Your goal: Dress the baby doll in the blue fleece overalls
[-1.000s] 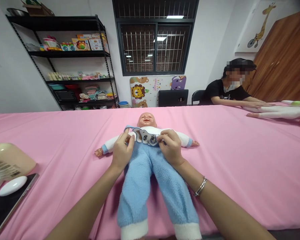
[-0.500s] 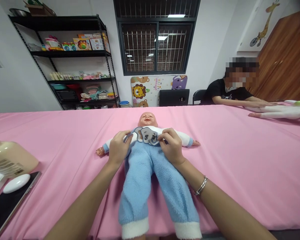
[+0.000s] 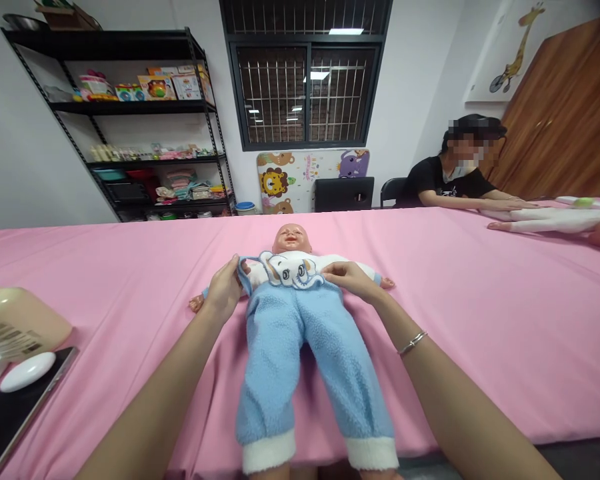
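Observation:
A baby doll [image 3: 291, 239] lies on its back on a pink cloth [image 3: 445, 320], its head away from me and its legs toward me. It wears light blue fleece overalls [image 3: 275, 360] with white cuffs and an elephant-face bib [image 3: 294, 270], over a white top with blue cuffs. My left hand [image 3: 226, 288] pinches the overalls' blue-edged side, pulled outward so a gap shows beside the doll's chest. My right hand [image 3: 349, 277] is closed at the bib's right edge, fingers pressed together on the fabric there.
At the left lie a phone [image 3: 17, 417] with a white oval object [image 3: 29, 372] on it, and a cream bottle [image 3: 23, 320]. Across the table to the right, a person [image 3: 443, 180] in black handles another doll [image 3: 555, 220]. A shelf rack [image 3: 130, 107] stands behind.
My left hand has moved outward to the left, drawing the overalls' side edge away from the doll's chest. My right hand has shifted slightly and lies flatter at the bib's right edge.

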A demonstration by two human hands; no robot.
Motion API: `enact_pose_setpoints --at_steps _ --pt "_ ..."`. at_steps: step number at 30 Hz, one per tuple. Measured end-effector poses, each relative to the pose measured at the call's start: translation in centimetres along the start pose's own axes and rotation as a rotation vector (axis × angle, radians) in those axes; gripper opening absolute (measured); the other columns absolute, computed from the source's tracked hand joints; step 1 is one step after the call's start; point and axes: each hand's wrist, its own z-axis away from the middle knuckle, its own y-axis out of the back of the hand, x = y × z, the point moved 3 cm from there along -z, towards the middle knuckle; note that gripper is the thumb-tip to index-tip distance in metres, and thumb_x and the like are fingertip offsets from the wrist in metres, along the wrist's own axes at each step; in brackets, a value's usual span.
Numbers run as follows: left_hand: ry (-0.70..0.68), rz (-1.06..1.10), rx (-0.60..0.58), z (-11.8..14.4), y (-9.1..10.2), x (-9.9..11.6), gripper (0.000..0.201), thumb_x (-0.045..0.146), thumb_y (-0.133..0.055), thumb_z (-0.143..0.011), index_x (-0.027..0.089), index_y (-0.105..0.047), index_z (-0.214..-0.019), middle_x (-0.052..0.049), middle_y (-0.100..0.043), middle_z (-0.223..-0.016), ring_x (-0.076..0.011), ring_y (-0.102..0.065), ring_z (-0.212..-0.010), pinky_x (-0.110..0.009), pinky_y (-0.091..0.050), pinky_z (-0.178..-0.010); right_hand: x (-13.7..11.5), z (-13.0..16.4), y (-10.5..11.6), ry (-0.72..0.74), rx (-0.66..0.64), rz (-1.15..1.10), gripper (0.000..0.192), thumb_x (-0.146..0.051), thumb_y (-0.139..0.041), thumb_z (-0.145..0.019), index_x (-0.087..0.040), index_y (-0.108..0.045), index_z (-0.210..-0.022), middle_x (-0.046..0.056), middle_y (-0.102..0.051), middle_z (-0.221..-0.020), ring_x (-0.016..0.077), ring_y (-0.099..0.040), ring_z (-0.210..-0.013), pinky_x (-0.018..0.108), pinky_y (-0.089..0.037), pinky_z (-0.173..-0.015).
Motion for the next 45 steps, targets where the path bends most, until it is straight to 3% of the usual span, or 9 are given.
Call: enact_pose_setpoints --at_steps 5,13,20,24,29,34,38,41,45 --pt "0.015 -0.038 0.013 -0.6 0.8 -0.8 0.025 0.035 -0.066 -0.066 0.018 -0.056 -0.082 0.004 -0.055 -0.065 -0.0084 -0.050 -0.054 -0.019 -0.037 -0.045 -0.2 0.1 -0.1 -0.040 -0.157 -0.061 0.025 -0.034 -0.067 -0.065 -0.016 -0.054 -0.056 -0.005 -0.046 -0.056 0.0068 -0.036 -0.054 0.022 -0.026 -0.052" --pt "0.004 -0.088 -0.047 0.0 0.2 -0.7 0.036 0.038 -0.073 -0.057 0.017 -0.057 -0.081 0.003 -0.056 -0.065 -0.0083 -0.052 -0.058 -0.018 -0.037 -0.048 0.9 -0.2 0.3 -0.169 0.035 -0.426 0.026 -0.033 -0.074 -0.059 -0.018 -0.060 -0.075 -0.003 -0.060 -0.071 0.0094 -0.051 -0.064 0.023 -0.038 -0.061" --pt "0.018 -0.139 -0.090 0.2 -0.2 -0.9 0.041 0.039 -0.075 -0.054 0.016 -0.059 -0.083 0.002 -0.058 -0.064 -0.0091 -0.053 -0.057 -0.018 -0.038 -0.049 1.0 -0.2 1.0 -0.144 0.073 -0.499 0.026 -0.036 -0.072 -0.060 -0.018 -0.056 -0.069 -0.004 -0.053 -0.060 0.0071 -0.047 -0.055 0.022 -0.035 -0.055" --pt "0.019 -0.142 -0.097 0.2 -0.2 -1.0 0.041 0.039 -0.075 -0.054 0.016 -0.058 -0.084 0.002 -0.058 -0.064 -0.0088 -0.052 -0.055 -0.018 -0.037 -0.047 1.6 -0.7 1.1 -0.047 0.176 -0.200 0.024 -0.029 -0.073 -0.056 -0.017 -0.057 -0.069 -0.002 -0.056 -0.065 0.0108 -0.050 -0.060 0.026 -0.038 -0.059" --pt "-0.007 -0.197 -0.103 0.1 -0.3 -1.4 0.040 0.040 -0.074 -0.056 0.015 -0.059 -0.084 0.001 -0.059 -0.064 -0.0084 -0.051 -0.054 -0.018 -0.037 -0.047 1.3 -0.7 1.3 0.187 0.528 0.316 0.006 -0.019 -0.058 -0.062 -0.018 -0.053 -0.066 0.000 -0.055 -0.066 0.0129 -0.048 -0.061 0.028 -0.038 -0.061" --pt "-0.050 -0.243 -0.131 0.2 -0.5 -1.6 0.033 0.039 -0.072 -0.059 0.016 -0.061 -0.079 0.002 -0.058 -0.062 -0.0069 -0.047 -0.052 -0.018 -0.033 -0.045 0.0 0.0 1.2 0.330 0.738 0.456 0.012 -0.015 -0.051 -0.064 -0.020 -0.041 -0.059 -0.003 -0.043 -0.060 0.0113 -0.039 -0.056 0.026 -0.033 -0.056" --pt "-0.075 -0.276 -0.115 0.3 -0.6 -1.6 0.031 0.038 -0.071 -0.060 0.016 -0.061 -0.079 0.001 -0.059 -0.063 -0.0076 -0.047 -0.052 -0.018 -0.032 -0.045 -0.2 -0.3 0.5 0.231 0.651 0.210 0.022 -0.020 -0.049 -0.068 -0.021 -0.031 -0.055 -0.004 -0.040 -0.054 0.0109 -0.041 -0.055 0.026 -0.034 -0.056" --pt "-0.089 -0.309 -0.093 0.4 -0.6 -1.5 0.031 0.040 -0.070 -0.060 0.016 -0.061 -0.079 0.001 -0.058 -0.060 -0.0080 -0.046 -0.050 -0.019 -0.031 -0.044 -0.2 -0.5 0.0 0.127 0.522 -0.087 0.023 -0.023 -0.051 -0.067 -0.021 -0.032 -0.055 -0.004 -0.045 -0.050 0.0115 -0.048 -0.054 0.025 -0.037 -0.055" --pt "-0.076 -0.290 -0.047 0.1 -0.2 -1.0 0.033 0.041 -0.069 -0.061 0.016 -0.059 -0.080 0.001 -0.058 -0.060 -0.0086 -0.049 -0.051 -0.019 -0.035 -0.046 -0.4 -0.4 0.1 0.018 0.418 -0.343 0.024 -0.022 -0.060 -0.061 -0.019 -0.037 -0.054 -0.006 -0.044 -0.046 0.0080 -0.043 -0.047 0.021 -0.032 -0.048"
